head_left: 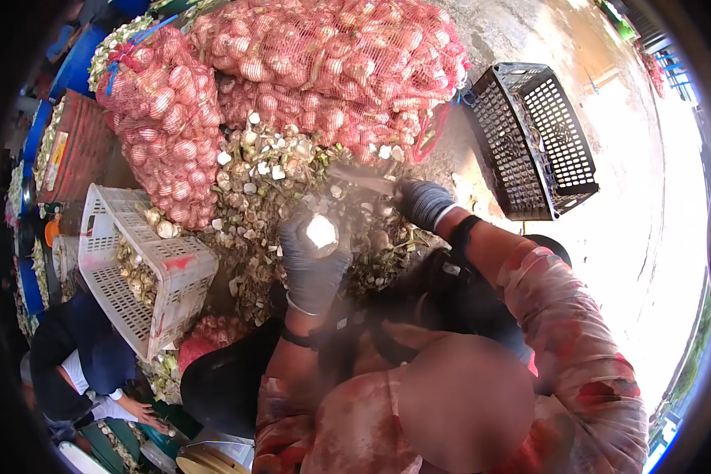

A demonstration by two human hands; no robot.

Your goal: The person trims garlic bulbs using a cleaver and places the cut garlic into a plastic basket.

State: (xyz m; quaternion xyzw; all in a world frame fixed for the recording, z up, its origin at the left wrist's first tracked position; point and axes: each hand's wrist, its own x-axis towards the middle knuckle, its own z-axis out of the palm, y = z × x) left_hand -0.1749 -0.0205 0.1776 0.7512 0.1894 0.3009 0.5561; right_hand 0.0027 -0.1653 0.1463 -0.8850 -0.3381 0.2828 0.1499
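Observation:
My left hand [314,265], in a grey glove, is wrapped round a garlic bulb [321,231] whose bright white cut face points up. My right hand [425,204], gloved as well, is closed on a knife [363,178]; its blade reaches left and is smeared by motion. The blade is apart from the bulb, up and to the right of it. Below both hands lies a heap of garlic trimmings [272,201], with stalk ends, skins and several white cut pieces.
Red mesh sacks of garlic [332,55] lie beyond the heap, and another sack [166,118] leans at the left. A white crate [186,272] holding bulbs tilts at the left. A black crate [557,134] stands at the right. A co-worker [83,355] bends at the lower left.

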